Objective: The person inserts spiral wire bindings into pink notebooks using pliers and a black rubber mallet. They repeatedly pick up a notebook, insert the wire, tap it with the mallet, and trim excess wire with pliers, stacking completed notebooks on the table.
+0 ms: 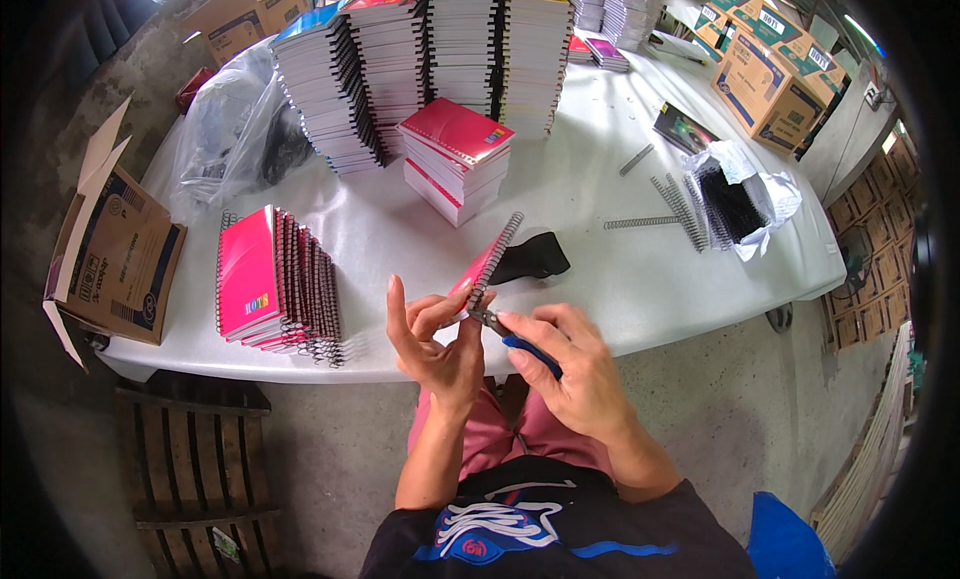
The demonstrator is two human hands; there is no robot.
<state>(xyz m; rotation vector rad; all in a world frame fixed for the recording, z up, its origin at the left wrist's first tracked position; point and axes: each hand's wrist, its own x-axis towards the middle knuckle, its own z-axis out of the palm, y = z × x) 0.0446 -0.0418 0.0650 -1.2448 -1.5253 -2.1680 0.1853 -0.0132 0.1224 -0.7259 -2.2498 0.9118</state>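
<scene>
My left hand (440, 354) holds a pink-covered notebook (473, 274) up on edge, its index finger raised and the others curled round the lower part. A dark spiral coil (498, 247) runs along the notebook's right edge. In my right hand (572, 364) is a pair of pliers with blue handles (530, 353). Their metal jaws (487, 319) meet the coil's near end, close to my left fingertips; whether they grip the wire is too small to tell. Behind the notebook lies a black strap-like piece (535, 257) on the white table.
Coil-bound pink notebooks (250, 269) are stacked at left, beside an open carton (125, 249). A pile of pink books (457, 154) stands mid-table before tall notebook stacks (460, 54). Loose coils (645, 222) lie right, near a paper-lined box of coils (735, 201). A wooden pallet (195, 459) is on the floor.
</scene>
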